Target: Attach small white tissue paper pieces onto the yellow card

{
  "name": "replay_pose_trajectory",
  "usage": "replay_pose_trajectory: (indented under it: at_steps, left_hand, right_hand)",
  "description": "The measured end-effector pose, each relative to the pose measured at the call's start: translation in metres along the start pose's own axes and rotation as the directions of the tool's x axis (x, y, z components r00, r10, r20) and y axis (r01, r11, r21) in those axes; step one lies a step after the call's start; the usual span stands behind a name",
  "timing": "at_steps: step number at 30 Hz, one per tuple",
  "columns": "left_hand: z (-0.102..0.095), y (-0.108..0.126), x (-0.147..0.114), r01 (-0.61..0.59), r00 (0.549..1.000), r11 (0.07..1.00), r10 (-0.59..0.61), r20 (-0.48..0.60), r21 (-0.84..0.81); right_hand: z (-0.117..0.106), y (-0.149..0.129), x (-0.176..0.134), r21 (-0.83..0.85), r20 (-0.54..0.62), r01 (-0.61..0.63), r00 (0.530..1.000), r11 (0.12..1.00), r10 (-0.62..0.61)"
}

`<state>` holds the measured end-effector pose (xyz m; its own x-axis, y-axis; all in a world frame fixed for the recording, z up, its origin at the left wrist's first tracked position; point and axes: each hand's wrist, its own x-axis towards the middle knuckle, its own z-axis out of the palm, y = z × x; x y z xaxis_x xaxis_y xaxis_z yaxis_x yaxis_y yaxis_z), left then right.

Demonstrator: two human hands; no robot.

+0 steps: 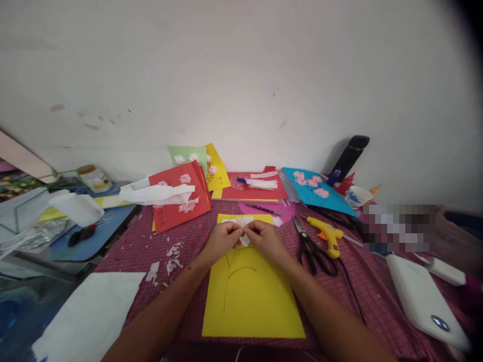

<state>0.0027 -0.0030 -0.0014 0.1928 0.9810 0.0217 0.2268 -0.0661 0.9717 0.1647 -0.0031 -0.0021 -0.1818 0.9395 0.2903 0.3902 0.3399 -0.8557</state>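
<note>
Pinching a white tissue piece (245, 240), the left hand (225, 237) and right hand (267, 239) met over the top part of a yellow sheet (252, 306). Thumb and fingers of both were closed on it, fingertips almost together. Tissue sat directly between the hands, some showing above the fingertips, some just below; the gripped centre was covered, so its folds and full outline couldn't be made out. Couldn't tell whether it touched the sheet.

Sheet lay flat on a red checked tablecloth (151, 294) and bore thin dark lines (241, 268); hands hid part of its top, the right forearm (320, 301) part of its right side. Scissors (311, 246) lay near the right hand, blades pointing toward the wall (241, 75), with a yellow glue gun (332, 236) just beside them. Behind the sheet, a pink sheet (289, 211) was partly covered. To the left, a long tissue strip (158, 193) hid some of a red card (175, 216); writing there was too small to read. Large white paper (90, 311) at lower left was cut off by the bottom edge, as were both forearms. At right, a pixelated patch (399, 228) masked whatever was behind.
</note>
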Motion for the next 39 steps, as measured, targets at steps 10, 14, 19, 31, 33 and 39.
replay_pose_trajectory:
  at_steps: [10, 14, 19, 31, 33, 39]
  left_hand:
    - [-0.001, -0.003, 0.003, 0.008, 1.000, 0.999, -0.008, 0.002, -0.053]
    - [-0.002, -0.002, 0.004, 0.031, 1.000, 0.994, -0.031, 0.002, -0.105]
    - [-0.004, -0.006, 0.004, 0.019, 1.000, 0.969, -0.020, 0.000, -0.246]
    - [-0.007, -0.008, 0.004, 0.066, 0.998, 0.921, -0.070, 0.003, -0.384]
    - [-0.006, -0.009, 0.005, 0.061, 0.998, 0.918, -0.063, 0.007, -0.392]
    - [-0.013, -0.005, 0.005, 0.062, 0.998, 0.939, -0.063, 0.007, -0.338]
  right_hand:
    - [-0.004, 0.007, 0.006, 0.289, 0.000, -0.176, 0.983, 0.941, 0.183]
    - [-0.008, 0.007, 0.008, 0.349, 0.002, -0.207, 0.975, 0.914, 0.220]
    - [-0.009, 0.008, 0.008, 0.421, 0.046, -0.227, 0.972, 0.878, 0.229]
    - [-0.012, 0.015, 0.010, 0.491, -0.105, -0.213, 0.948, 0.845, 0.300]
    - [-0.012, 0.016, 0.011, 0.507, -0.134, -0.206, 0.941, 0.837, 0.312]
    - [-0.014, 0.018, 0.012, 0.567, -0.162, -0.167, 0.937, 0.806, 0.308]
